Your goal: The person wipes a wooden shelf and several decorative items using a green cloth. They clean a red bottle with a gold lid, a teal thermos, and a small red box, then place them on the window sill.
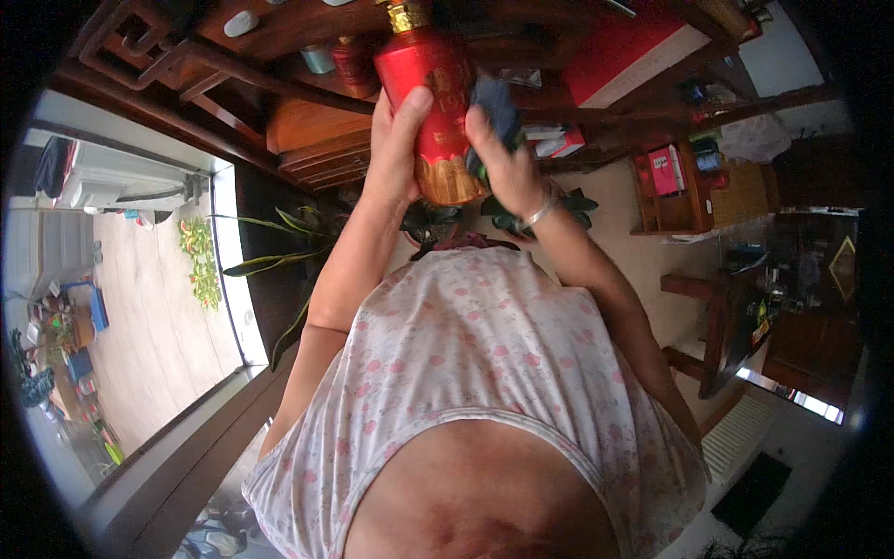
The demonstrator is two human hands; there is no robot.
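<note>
A large red bottle (436, 105) with a gold-coloured cap and a wood-patterned base is held up in front of me. My left hand (398, 140) grips its lower left side, the thumb lying across the red surface. My right hand (506, 161), slightly blurred, holds a dark blue-grey cloth (497, 108) against the bottle's right side. Part of that cloth is hidden behind my fingers. A metal bracelet circles my right wrist.
Beyond the bottle stands a dark wooden shelf unit (307, 94) bearing a red canister (353, 66), a pale cup (318, 61) and a white stone-like object (241, 24). Potted plants (429, 220) stand below my hands. A window (160, 279) lies left, a wooden cabinet (670, 192) right.
</note>
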